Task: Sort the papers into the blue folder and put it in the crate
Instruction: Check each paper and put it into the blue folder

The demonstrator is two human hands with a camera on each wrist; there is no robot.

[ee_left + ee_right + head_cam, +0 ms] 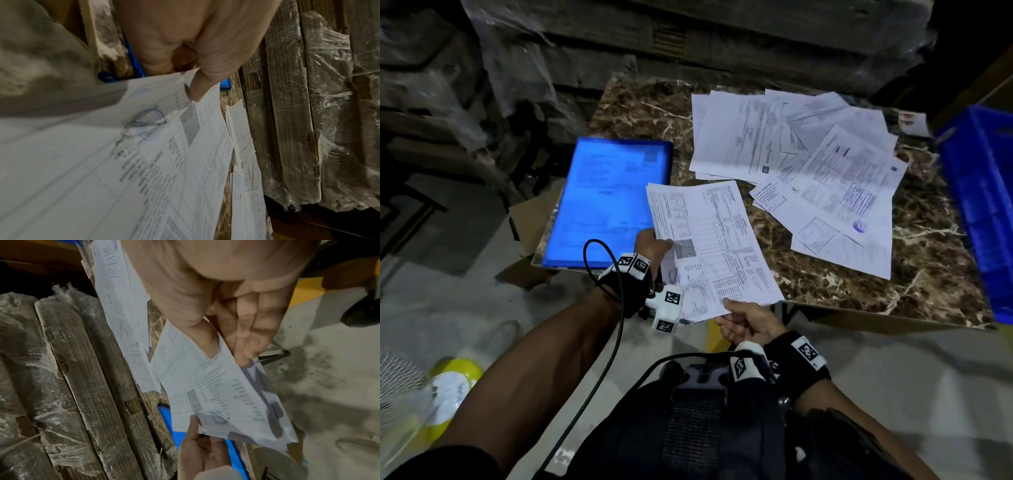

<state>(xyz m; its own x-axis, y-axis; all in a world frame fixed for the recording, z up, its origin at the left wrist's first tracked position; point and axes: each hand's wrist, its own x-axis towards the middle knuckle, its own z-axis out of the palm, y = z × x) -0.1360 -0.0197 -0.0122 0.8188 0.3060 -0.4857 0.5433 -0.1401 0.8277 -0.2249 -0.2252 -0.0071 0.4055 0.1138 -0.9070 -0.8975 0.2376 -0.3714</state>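
A thin stack of printed papers (712, 246) hangs above the table's front edge, held by both hands. My left hand (652, 245) pinches its left edge with the thumb (202, 84) on top. At the near corner my right hand (744, 318) pinches the stack, thumb (202, 335) over the sheets and fingers (248, 331) beneath. The blue folder (607, 198) lies shut on the table's left side with a sheet showing through its cover. Loose papers (808, 168) spread over the table's middle and back. The blue crate (983, 205) stands at the right edge.
The marble-patterned table (859, 284) backs onto plastic-wrapped stacked boards (688, 37). Cardboard pieces (530, 219) jut out under the table's left side. A yellow-lidded container (453, 377) and a white wire fan guard (400, 380) sit on the concrete floor at lower left.
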